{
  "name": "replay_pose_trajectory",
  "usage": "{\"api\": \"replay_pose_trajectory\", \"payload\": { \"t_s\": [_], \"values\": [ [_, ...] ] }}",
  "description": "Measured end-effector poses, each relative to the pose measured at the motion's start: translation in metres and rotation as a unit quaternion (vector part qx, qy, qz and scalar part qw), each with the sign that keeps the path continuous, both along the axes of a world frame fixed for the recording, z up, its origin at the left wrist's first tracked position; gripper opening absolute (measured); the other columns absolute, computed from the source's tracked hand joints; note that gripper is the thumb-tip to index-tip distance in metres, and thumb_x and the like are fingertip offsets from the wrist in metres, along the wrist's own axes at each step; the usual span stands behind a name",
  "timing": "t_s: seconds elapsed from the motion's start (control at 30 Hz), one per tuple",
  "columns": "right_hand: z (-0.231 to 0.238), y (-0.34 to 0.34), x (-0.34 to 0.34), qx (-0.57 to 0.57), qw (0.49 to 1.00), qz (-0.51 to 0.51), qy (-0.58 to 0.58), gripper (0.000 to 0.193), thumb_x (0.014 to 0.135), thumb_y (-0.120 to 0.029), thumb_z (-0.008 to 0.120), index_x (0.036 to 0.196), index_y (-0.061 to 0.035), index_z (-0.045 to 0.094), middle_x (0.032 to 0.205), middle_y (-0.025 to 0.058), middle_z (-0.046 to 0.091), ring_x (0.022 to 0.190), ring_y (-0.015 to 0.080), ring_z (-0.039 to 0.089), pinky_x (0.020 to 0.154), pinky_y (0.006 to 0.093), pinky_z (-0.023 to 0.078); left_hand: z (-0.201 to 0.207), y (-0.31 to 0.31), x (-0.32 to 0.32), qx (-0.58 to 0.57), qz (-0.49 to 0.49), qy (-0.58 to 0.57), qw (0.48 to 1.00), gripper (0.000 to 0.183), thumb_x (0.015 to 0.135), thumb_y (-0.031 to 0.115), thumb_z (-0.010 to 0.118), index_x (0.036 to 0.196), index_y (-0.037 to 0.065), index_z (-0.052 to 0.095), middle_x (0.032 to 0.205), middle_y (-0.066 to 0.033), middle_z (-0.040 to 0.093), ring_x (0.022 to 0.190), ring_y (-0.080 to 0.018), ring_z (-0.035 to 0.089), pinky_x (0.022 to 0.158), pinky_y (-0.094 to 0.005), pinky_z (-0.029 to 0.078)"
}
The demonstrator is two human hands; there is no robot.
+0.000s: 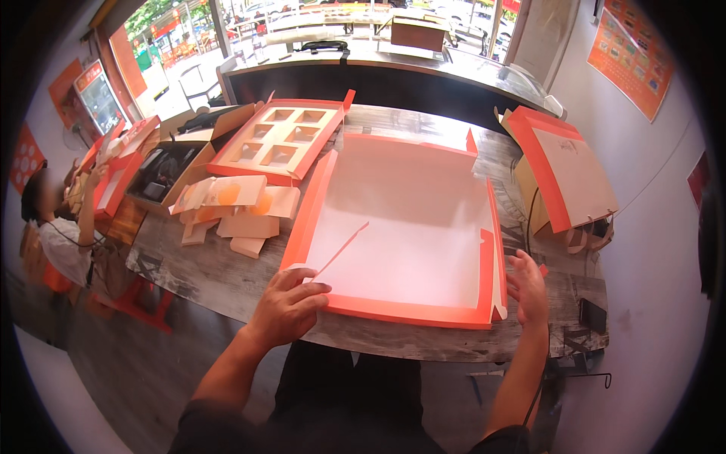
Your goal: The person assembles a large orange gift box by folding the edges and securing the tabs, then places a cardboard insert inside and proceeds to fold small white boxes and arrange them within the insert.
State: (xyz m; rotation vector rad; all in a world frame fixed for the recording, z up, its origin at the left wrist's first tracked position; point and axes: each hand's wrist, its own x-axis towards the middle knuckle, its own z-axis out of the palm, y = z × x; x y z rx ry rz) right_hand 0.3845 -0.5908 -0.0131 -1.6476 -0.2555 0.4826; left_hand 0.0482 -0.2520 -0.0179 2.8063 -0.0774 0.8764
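A large shallow cardboard box (408, 219) with a pale inside and orange-red walls lies on the table in front of me. Its far and right flaps stand partly raised, and a thin red strip (342, 250) lies across its bottom at the left. My left hand (291, 306) is closed on the near left corner, thumb and fingers over the wall there. Beside the right wall, close to its near corner, my right hand (528, 289) is held upright with its fingers apart and slightly bent. Whether its fingertips touch the wall, I cannot tell.
Left of the box lie folded card pieces (234, 200) and an orange box with a windowed insert (276, 136). An open carton (170, 166) holds dark items. Another orange-edged box (567, 166) leans at the right; a dark phone-like object (593, 315) lies nearby. A person (64, 227) works far left.
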Motion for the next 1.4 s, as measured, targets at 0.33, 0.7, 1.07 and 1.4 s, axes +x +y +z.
{"api": "replay_pose_trajectory", "payload": {
  "t_s": [0.33, 0.7, 1.07, 1.4],
  "values": [
    [-0.040, 0.038, 0.015, -0.008, 0.992, 0.082, -0.098, 0.072, 0.098, -0.010, 0.074, 0.159, 0.0029, 0.038, 0.132, 0.0101, 0.065, 0.113, 0.0157, 0.063, 0.091, 0.0295, 0.054, 0.050, 0.005, -0.023, 0.087, -0.014, 0.013, 0.996, 0.013, 0.085, 0.008, 0.073, 0.094, 0.016, 0.069, 0.115, 0.0051, 0.075, 0.124, -0.0252, 0.064, 0.107, -0.0471, 0.051],
    [-0.043, -0.007, -0.077, 0.156, 0.983, 0.090, 0.047, 0.083, 0.092, 0.001, 0.073, 0.163, -0.0005, 0.030, 0.118, 0.0077, 0.065, 0.100, 0.0159, 0.067, 0.081, 0.0305, 0.057, 0.101, 0.071, 0.000, 0.196, 0.064, -0.068, 0.976, 0.007, 0.086, 0.011, 0.074, 0.090, 0.013, 0.069, 0.105, 0.0031, 0.073, 0.123, -0.0265, 0.064, 0.109, -0.0490, 0.054],
    [-0.083, -0.004, -0.201, 0.236, 0.927, 0.099, 0.275, 0.039, 0.100, -0.008, 0.074, 0.135, 0.0023, 0.059, 0.122, 0.0112, 0.069, 0.109, 0.0234, 0.072, 0.090, 0.0398, 0.064, 0.109, 0.162, 0.102, 0.232, 0.086, -0.149, 0.957, 0.021, 0.083, -0.004, 0.068, 0.098, 0.009, 0.074, 0.128, -0.0031, 0.070, 0.128, -0.0280, 0.061, 0.101, -0.0451, 0.057],
    [-0.057, 0.051, -0.270, 0.214, 0.896, 0.147, 0.360, 0.030, 0.110, -0.016, 0.062, 0.131, 0.0057, 0.063, 0.118, 0.0205, 0.075, 0.108, 0.0330, 0.075, 0.093, 0.0469, 0.064, 0.041, 0.162, 0.197, -0.045, 0.080, -0.009, 0.996, 0.026, 0.094, -0.001, 0.067, 0.116, 0.010, 0.073, 0.130, -0.0100, 0.064, 0.111, -0.0293, 0.072, 0.095, -0.0393, 0.059]
  ]
}}
